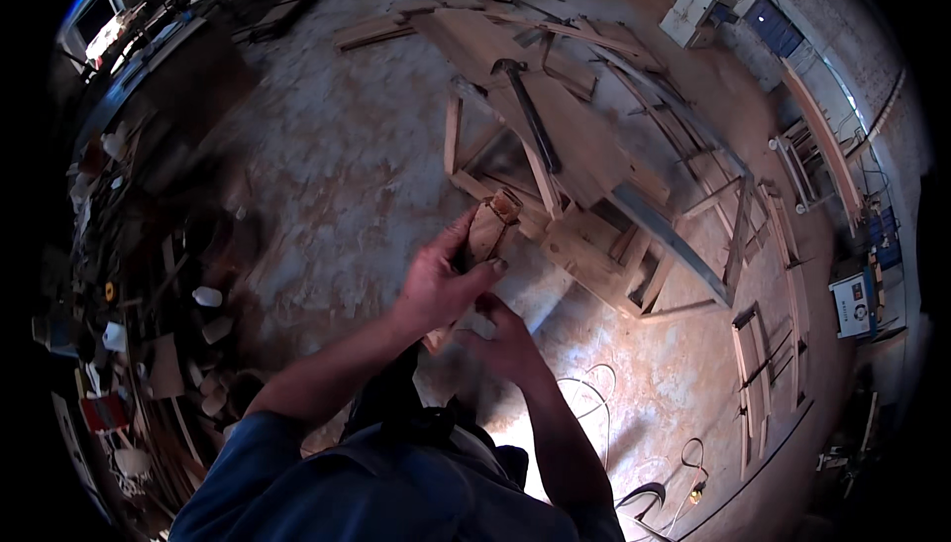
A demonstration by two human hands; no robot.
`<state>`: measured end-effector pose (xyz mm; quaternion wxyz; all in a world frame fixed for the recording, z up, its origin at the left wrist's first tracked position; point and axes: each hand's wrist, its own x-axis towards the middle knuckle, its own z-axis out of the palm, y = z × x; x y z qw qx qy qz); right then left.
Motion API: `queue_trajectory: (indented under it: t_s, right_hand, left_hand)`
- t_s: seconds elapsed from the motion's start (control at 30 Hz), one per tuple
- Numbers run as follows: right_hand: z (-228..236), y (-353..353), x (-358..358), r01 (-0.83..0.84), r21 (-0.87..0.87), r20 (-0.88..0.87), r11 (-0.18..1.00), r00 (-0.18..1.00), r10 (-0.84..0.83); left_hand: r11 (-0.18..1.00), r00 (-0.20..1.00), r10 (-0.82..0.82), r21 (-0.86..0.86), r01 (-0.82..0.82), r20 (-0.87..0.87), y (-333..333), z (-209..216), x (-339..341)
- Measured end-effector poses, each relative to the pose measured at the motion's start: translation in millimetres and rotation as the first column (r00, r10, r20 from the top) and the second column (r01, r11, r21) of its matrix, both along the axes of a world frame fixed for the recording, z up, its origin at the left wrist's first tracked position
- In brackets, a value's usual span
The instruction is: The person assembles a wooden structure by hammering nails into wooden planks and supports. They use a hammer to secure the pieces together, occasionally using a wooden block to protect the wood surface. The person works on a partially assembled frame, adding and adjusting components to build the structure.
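Observation:
In my left hand (444,282) is a short wooden block (489,231), its fingers and thumb closed round it. The block is tilted, and its upper end looks rough, with a dark line across it. Its lower end shows below the hand. Just below and to the right is my right hand (509,342), thumb and forefinger apart beside the block's lower end; whether they touch it I cannot tell. Ahead, a hammer (530,116) with a dark handle lies on a wide board (584,146) on top of a wooden frame (451,136).
Wooden frames and long strips (753,374) stand along the right. A blue-and-white machine (854,304) sits near the right wall. Cables (599,393) lie on the floor near me. Cluttered shelving with a white bottle (207,296) lines the left. Loose planks (371,32) lie farther ahead.

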<state>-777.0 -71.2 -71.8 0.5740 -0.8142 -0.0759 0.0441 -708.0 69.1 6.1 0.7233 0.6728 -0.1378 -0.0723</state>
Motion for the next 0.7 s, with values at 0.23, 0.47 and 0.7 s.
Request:
queue_trajectory:
  t_s: [0.23, 0.47, 0.7]
  right_hand:
    - [14.2, 29.5, 151.9, 0.195, 0.197, -0.389, 0.961, 0.915, -0.106]
    - [-13.7, 13.3, 259.9, 0.29, 0.372, -0.36, 0.882, 0.921, -0.15]
    - [-50.1, -62.8, 354.7, 0.704, 0.173, -0.449, 0.689, 0.679, -0.581]
  left_hand:
    - [0.958, 0.965, -0.184, -0.253, 0.134, -0.186, 5.3, -33.5, 159.3]
    - [0.842, 0.845, -0.493, -0.357, 0.404, -0.206, -0.6, -52.0, 298.8]
    - [0.835, 0.862, -0.505, 0.234, 0.498, -0.035, -16.1, -106.6, 425.1]
